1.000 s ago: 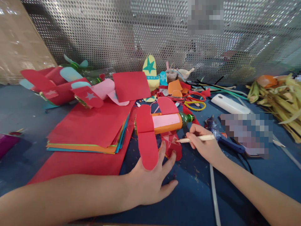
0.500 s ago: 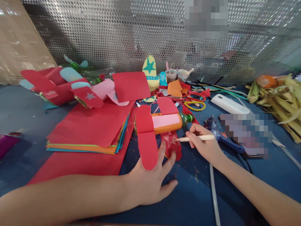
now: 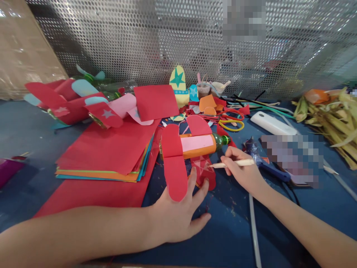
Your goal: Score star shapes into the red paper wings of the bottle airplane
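Observation:
A green bottle (image 3: 222,140) wrapped in orange and pink paper lies on its side, its neck to the right. Red paper wings (image 3: 175,175) stick out from it, the front upper one over the back of my left hand (image 3: 181,212). That hand is spread, fingertips resting on the lower red wing (image 3: 205,178), where a pale star outline shows. My right hand (image 3: 241,169) pinches a cream-coloured pen (image 3: 242,163), its tip at the star's right side. Whether the tip touches the paper I cannot tell.
Left stands a stack of coloured paper (image 3: 106,149), with paper-covered bottle planes (image 3: 72,104) behind. Scissors (image 3: 232,124) lie among scraps at the back. A blue glue gun (image 3: 272,171), a blurred flat object (image 3: 292,160), a white device (image 3: 272,123) and dried husks (image 3: 334,126) are on the right.

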Demonstrator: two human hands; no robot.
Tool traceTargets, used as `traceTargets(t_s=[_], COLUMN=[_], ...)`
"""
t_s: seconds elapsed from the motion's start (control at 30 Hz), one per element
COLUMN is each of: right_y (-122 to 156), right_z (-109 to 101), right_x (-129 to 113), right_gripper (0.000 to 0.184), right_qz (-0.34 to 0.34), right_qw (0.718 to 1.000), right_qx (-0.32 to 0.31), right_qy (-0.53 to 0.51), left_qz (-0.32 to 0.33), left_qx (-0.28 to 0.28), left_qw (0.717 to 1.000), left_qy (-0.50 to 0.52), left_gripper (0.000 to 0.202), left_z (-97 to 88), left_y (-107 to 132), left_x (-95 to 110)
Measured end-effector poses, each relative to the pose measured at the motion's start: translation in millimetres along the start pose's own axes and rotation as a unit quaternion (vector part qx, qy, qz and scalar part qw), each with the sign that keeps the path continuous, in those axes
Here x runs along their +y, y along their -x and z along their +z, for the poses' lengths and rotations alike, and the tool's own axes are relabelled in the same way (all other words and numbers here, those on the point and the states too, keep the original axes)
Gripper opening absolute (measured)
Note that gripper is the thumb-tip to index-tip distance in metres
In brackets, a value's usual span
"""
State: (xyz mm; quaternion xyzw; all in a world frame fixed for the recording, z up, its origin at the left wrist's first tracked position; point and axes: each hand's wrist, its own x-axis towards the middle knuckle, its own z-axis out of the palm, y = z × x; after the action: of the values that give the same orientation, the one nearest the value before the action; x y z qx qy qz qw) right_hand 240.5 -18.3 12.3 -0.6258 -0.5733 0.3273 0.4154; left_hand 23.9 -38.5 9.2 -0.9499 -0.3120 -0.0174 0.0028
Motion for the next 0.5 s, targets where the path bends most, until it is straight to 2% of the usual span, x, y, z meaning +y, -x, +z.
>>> traceTargets(t_s=[0.5], right_y=[-1.2], right_z=[-0.8], right_x=[-2.5], right_gripper=[0.025], right_qz=[-0.007], right_qw=[1.0], right_qx=[0.014], right_qy=[0.013], left_qz=[0.002], left_qx=[-0.003], left_qw=[1.0], left_qy=[-0.006], left_gripper=[0.064], left_z=[-1.2], left_y=[0.2], left_x=[0.4])
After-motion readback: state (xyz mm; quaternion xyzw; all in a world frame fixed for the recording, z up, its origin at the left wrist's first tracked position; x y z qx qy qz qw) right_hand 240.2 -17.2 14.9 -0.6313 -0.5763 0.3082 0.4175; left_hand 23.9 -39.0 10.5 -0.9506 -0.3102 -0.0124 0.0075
